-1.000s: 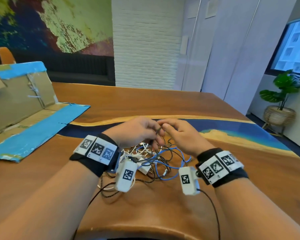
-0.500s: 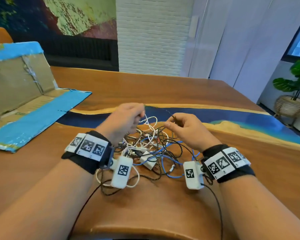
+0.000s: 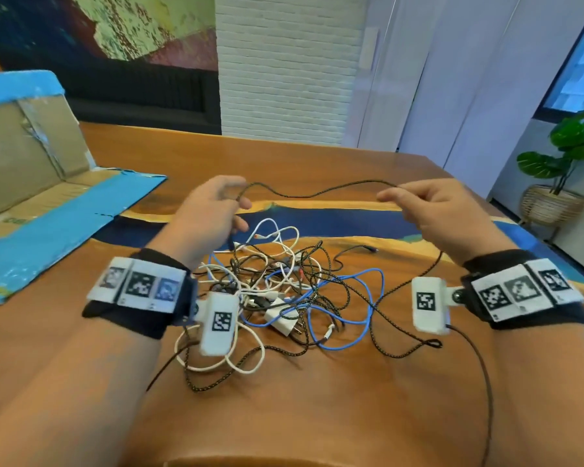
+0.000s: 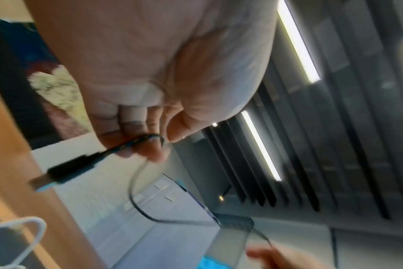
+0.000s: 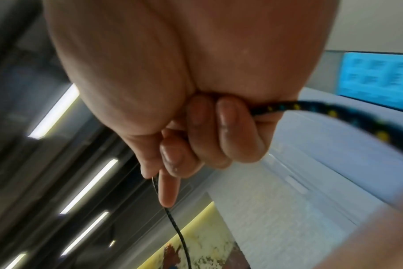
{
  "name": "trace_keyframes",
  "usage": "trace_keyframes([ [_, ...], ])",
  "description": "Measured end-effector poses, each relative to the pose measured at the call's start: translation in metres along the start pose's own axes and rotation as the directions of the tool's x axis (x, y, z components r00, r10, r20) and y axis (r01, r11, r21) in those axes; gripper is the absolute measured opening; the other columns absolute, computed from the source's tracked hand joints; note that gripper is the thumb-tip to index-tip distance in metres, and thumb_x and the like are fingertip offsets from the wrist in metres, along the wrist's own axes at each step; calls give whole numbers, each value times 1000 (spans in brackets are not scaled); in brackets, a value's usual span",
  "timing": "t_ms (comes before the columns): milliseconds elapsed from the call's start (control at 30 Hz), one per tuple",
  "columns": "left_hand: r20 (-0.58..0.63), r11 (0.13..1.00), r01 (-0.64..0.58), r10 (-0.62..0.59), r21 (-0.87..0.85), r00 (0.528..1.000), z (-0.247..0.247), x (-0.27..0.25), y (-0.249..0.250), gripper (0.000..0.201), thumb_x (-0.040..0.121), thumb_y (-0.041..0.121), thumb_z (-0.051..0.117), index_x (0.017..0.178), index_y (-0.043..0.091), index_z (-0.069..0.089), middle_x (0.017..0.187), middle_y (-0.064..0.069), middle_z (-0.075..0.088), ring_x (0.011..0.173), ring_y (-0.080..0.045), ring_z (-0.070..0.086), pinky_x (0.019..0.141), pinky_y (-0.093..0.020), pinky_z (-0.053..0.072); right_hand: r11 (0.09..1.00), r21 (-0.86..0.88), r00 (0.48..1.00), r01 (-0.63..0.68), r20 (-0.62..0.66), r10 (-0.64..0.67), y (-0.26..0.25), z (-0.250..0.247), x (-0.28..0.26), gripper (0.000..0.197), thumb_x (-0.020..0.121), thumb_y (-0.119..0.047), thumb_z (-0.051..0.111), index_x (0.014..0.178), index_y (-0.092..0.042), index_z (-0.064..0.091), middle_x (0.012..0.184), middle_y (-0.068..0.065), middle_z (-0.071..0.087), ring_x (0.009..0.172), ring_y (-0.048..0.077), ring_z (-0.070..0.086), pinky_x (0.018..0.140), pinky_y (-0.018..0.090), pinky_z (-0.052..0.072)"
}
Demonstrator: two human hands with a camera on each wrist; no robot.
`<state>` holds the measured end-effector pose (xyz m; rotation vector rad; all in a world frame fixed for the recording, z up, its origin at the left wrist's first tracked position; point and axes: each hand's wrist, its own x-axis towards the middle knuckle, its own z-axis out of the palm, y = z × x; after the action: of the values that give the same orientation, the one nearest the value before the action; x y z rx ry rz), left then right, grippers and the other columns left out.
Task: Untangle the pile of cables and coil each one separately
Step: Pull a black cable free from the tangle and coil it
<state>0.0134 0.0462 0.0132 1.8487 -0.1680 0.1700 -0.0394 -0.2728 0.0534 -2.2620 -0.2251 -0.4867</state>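
A black braided cable (image 3: 317,192) hangs slack in the air between both hands, above the pile. My left hand (image 3: 213,210) grips it near its black USB plug (image 4: 69,170), which sticks out below the fingers. My right hand (image 3: 429,210) pinches the same cable (image 5: 334,112) further along; from there it drops to the table. The tangled pile (image 3: 284,291) of white, blue and black braided cables lies on the wooden table (image 3: 317,399) between my wrists, with a white charger plug (image 3: 280,320) in it.
A flattened cardboard box with blue tape (image 3: 38,210) lies at the left of the table. A potted plant (image 3: 560,170) stands on the floor at the far right. A thin black wire (image 3: 482,372) runs from the right wrist camera toward me.
Both hands were together over the pile a second ago; they have risen and drawn apart, stretching a length of the black braided cable out between them.
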Motion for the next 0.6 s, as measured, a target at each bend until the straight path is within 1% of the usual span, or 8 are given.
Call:
trace_keyframes([
  [100,176,981,-188,179,39,968,38,-30,39,57,100,15,58,149,37,40,89,2,53,63,-8,47,58,-24,44,971,-206,972,124,221,-77,-46,12,-4,26,99,-41,61,101,-25,81,74,18,64,64,25,51,59,27,41],
  [167,336,915,-367,298,166,893,56,-43,60,37,96,27,65,130,39,56,80,4,50,63,-8,45,62,-30,43,952,-209,940,222,305,-153,-69,18,-7,22,99,-33,63,95,-20,80,73,11,69,65,26,54,64,35,45],
  [200,384,874,-429,324,229,865,60,-48,69,14,97,31,63,110,34,65,74,5,51,61,-9,44,60,-32,41,949,-175,930,261,308,-199,-78,18,-8,18,98,-27,65,92,-18,79,75,9,72,68,25,59,66,38,47],
  [233,397,851,-463,346,249,850,61,-48,74,13,100,34,59,94,26,68,68,5,51,56,-9,42,56,-32,38,954,-114,929,278,283,-237,-82,15,-9,12,95,-22,68,89,-16,77,76,10,73,67,25,60,65,39,47],
  [300,323,889,-390,306,239,895,52,-43,81,39,106,36,48,76,18,66,57,4,47,44,-8,37,46,-26,32,964,33,952,263,153,-264,-81,2,-5,7,92,-13,72,87,-15,68,67,7,66,54,20,53,54,31,44],
  [400,-1,948,-262,266,178,964,8,-26,84,43,108,33,45,70,18,56,60,4,47,52,-10,44,52,-28,33,979,146,988,145,-65,-137,-49,-26,6,15,91,-12,73,83,-20,64,62,12,54,43,15,43,46,26,43],
  [500,-250,938,-119,206,325,946,-46,-6,66,32,103,28,43,71,23,48,72,-3,45,69,-26,44,66,-41,41,997,53,987,-52,-150,59,0,-52,9,13,94,-21,72,81,-21,74,57,-2,60,53,16,52,63,40,54],
  [600,-300,989,-123,141,78,943,-54,-8,54,40,101,28,44,64,25,60,65,1,48,54,-16,39,51,-31,31,967,-94,961,-235,-170,217,27,-53,4,27,101,-28,61,85,-14,78,68,1,66,49,9,48,47,23,43],
])
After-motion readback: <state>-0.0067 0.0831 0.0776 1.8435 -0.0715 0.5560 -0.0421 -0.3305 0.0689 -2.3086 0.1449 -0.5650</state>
